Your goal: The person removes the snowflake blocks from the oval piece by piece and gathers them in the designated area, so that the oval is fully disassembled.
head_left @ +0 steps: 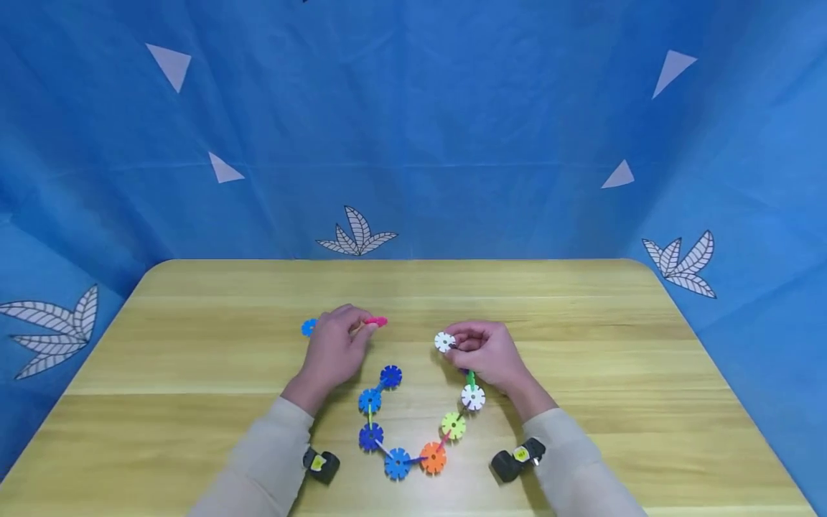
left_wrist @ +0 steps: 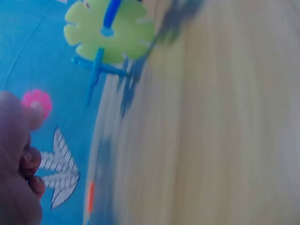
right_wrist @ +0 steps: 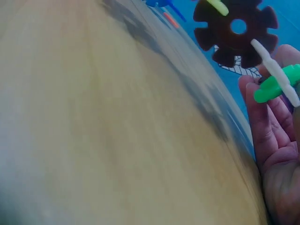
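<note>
A blue notched disc shows at the far left, partly hidden behind the left hand, whose thumb and fingertips pinch a pink disc. Rightward, a U-shaped chain of interlocking discs curves across the wooden table, its right end disappearing beneath the right hand, whose thumb and fingers pinch a white disc.
</note>
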Demonstrator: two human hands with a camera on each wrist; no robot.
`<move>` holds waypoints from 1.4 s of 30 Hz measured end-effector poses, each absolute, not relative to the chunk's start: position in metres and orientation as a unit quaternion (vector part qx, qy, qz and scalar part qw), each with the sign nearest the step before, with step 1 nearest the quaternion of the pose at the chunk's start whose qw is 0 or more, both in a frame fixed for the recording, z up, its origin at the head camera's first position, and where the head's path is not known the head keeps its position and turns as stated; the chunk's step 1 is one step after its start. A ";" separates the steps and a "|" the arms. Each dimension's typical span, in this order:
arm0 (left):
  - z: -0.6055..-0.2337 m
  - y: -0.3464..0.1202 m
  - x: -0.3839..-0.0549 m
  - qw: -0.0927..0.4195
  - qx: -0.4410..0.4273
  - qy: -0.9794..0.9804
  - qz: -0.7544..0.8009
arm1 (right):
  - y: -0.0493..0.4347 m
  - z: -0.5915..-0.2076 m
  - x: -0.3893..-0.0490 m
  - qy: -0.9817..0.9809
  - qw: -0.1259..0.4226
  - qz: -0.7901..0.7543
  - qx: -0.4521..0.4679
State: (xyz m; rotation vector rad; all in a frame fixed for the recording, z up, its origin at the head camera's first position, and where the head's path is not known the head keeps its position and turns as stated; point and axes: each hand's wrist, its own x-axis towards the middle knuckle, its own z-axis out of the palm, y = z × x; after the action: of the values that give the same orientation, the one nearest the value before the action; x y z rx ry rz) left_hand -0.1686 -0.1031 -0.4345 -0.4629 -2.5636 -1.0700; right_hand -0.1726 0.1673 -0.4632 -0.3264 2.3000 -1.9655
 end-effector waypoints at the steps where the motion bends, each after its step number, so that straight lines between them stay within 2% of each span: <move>1: -0.434 -0.107 -0.169 0.154 -0.151 -0.898 -0.384 | 0.168 -0.463 -0.173 0.756 0.047 -0.644 -0.110; 5: -0.434 -0.117 -0.167 0.121 -0.126 -0.894 -0.413 | 0.168 -0.465 -0.174 0.752 0.053 -0.647 -0.116; 9: -0.437 -0.123 -0.166 0.112 -0.102 -0.890 -0.431 | 0.165 -0.465 -0.175 0.755 0.061 -0.642 -0.121; 31: -0.445 -0.175 -0.164 0.170 -0.045 -0.888 -0.424 | 0.166 -0.465 -0.174 0.764 0.052 -0.634 -0.107; 42: -0.449 -0.198 -0.162 0.171 0.003 -0.896 -0.409 | 0.166 -0.464 -0.173 0.765 0.051 -0.632 -0.111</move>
State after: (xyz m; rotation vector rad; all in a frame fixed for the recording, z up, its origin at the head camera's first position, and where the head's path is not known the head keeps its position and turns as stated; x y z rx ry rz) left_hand -0.1619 -0.1984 -0.4485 0.0092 -2.5451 -1.1624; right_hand -0.1726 0.1665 -0.4640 -0.3383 2.3296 -1.9239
